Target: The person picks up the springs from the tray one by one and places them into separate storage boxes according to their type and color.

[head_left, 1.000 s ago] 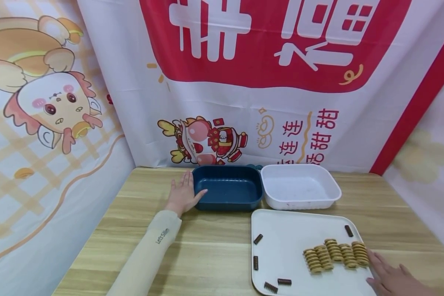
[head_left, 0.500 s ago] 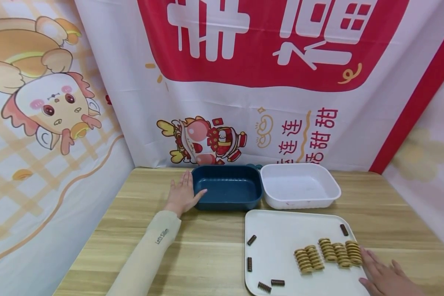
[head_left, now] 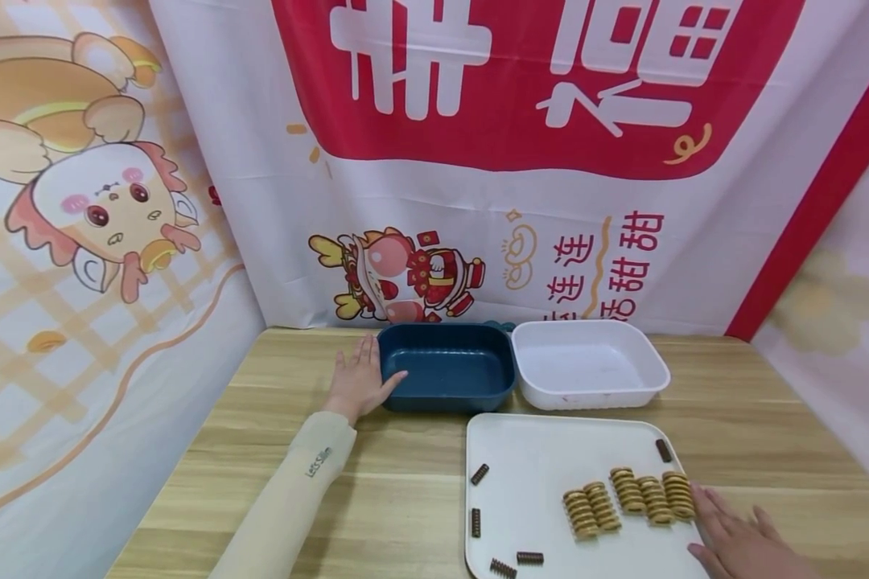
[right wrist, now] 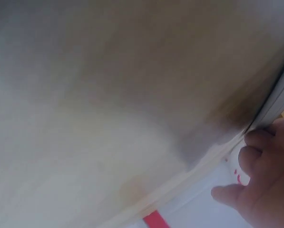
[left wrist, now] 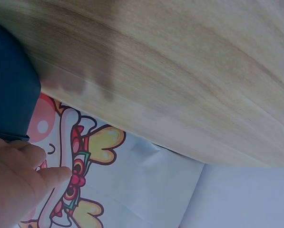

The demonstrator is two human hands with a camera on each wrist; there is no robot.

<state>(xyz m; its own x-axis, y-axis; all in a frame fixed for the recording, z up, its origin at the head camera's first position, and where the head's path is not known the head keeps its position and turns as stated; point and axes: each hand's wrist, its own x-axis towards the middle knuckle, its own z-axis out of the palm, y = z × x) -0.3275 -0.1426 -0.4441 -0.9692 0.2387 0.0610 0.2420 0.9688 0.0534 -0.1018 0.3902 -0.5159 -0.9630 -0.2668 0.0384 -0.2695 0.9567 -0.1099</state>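
My left hand (head_left: pixel 360 382) rests at the left end of the dark blue bin (head_left: pixel 446 404), fingers along its outer side and thumb near the front rim. Its fingers also show beside the bin's wall (left wrist: pixel 8 90) in the left wrist view. My right hand (head_left: pixel 742 537) touches the right edge of the white tray (head_left: pixel 543 450). Upright-edged rows of round sandwich biscuits (head_left: pixel 626 490) lie on the tray's right half. Several small dark brown ridged pieces (head_left: pixel 475 523) lie near its edges. In the right wrist view, the right fingers (right wrist: pixel 256 159) meet the tray's edge (right wrist: pixel 275 97).
A white bin (head_left: pixel 590 397) stands right of the blue one, close against it. The wooden table (head_left: pixel 398 490) meets a printed cloth (head_left: pixel 420 185) at the back. Another printed cloth (head_left: pixel 109 322) hangs at the left.
The tray, with its biscuits and brown pieces, has slid left along the table, the right hand moving with it at its right edge. The left hand and both bins have stayed put.
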